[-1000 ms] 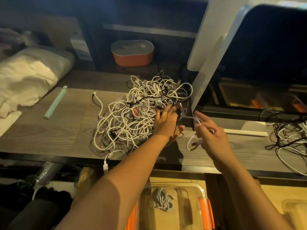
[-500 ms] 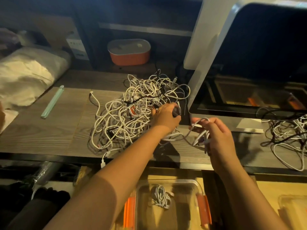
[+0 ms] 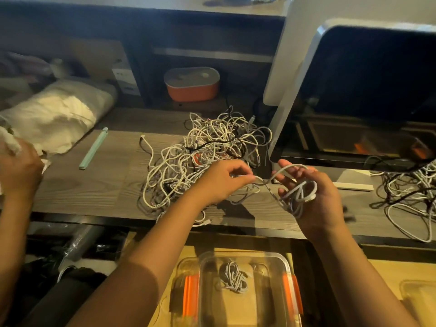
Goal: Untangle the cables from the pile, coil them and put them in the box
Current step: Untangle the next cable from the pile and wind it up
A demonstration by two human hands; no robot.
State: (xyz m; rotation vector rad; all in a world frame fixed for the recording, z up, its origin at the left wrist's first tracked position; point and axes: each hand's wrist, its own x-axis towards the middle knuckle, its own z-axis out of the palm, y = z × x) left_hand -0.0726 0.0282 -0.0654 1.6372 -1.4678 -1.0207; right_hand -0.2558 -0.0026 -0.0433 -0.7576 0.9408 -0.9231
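The cable (image 3: 290, 165) is pinched by the left hand (image 3: 219, 181) and coiled in the grip of the right hand (image 3: 326, 208); if snagged, the pile (image 3: 207, 142) may be dragged.

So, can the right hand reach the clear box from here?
Probably yes: the box sits open below the desk edge, nothing covering it, though the right hand holds a coiled cable.

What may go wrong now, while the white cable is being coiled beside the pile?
1. The white cable runs from the loops in the right hand through the pinching left hand and seems to lead toward the pile. If its far end is snarled there, pulling may tighten knots or drag the pile toward the table edge.
2. The loops sit loosely on the right hand; they may slip off and open before reaching the box below.
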